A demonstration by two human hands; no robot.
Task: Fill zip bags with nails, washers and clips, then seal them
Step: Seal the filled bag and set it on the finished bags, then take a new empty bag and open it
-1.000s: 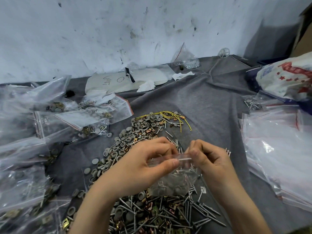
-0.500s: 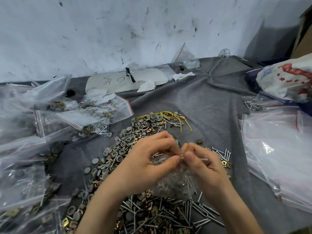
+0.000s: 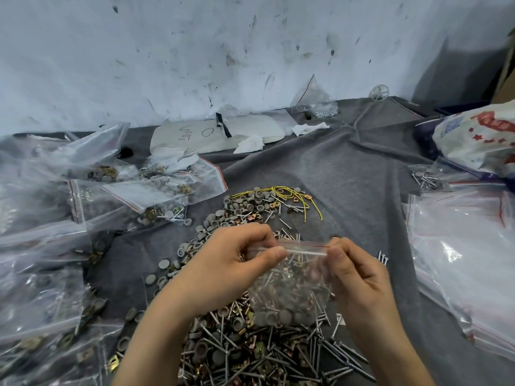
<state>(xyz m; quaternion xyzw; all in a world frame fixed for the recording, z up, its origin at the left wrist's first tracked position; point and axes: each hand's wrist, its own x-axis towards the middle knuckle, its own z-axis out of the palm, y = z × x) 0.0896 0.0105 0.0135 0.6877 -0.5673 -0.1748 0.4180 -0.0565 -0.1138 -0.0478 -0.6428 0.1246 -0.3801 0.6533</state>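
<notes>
A small zip bag point(image 3: 289, 285) holding nails, grey washers and clips hangs above the loose hardware pile point(image 3: 250, 349) on the grey cloth point(image 3: 348, 174). The left hand point(image 3: 234, 263) and right hand point(image 3: 359, 271) each pinch one end of its top strip. Filled bags point(image 3: 125, 196) lie left, empty bags point(image 3: 468, 252) right.

Zip bag point(image 3: 289, 285) above hardware pile point(image 3: 250, 346), filled bags point(image 3: 41, 274) left, empty bags point(image 3: 468, 263) right
</notes>
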